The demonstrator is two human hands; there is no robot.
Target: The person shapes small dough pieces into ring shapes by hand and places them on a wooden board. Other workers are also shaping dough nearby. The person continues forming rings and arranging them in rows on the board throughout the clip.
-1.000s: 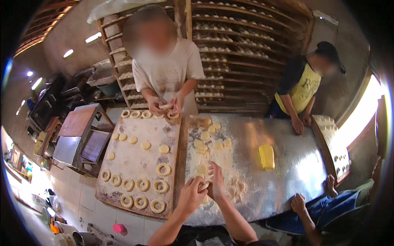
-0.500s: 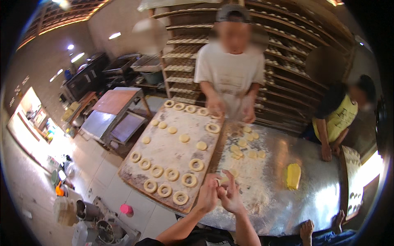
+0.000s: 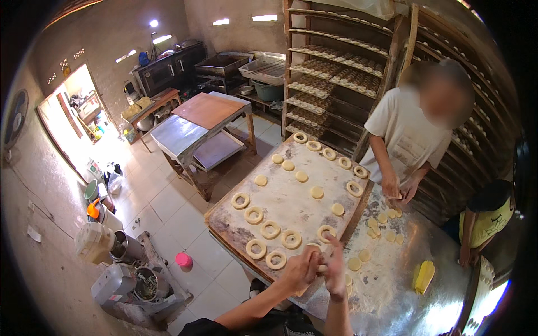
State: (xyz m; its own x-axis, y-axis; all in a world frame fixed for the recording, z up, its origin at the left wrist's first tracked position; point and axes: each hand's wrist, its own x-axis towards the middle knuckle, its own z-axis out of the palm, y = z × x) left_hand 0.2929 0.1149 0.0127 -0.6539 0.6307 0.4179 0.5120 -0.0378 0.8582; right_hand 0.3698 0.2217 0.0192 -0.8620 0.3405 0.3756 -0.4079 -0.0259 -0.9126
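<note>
The left hand is curled closed on a piece of dough, above the board's near right corner. The right hand meets it from the other side, too blurred to tell whether it grips. Rings of dough line the board's far and near ends, with discs between. More discs lie on the floured table, near a yellow block.

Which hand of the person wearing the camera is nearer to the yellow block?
Right: the right hand is left of the yellow block; the left hand is farther left.
</note>
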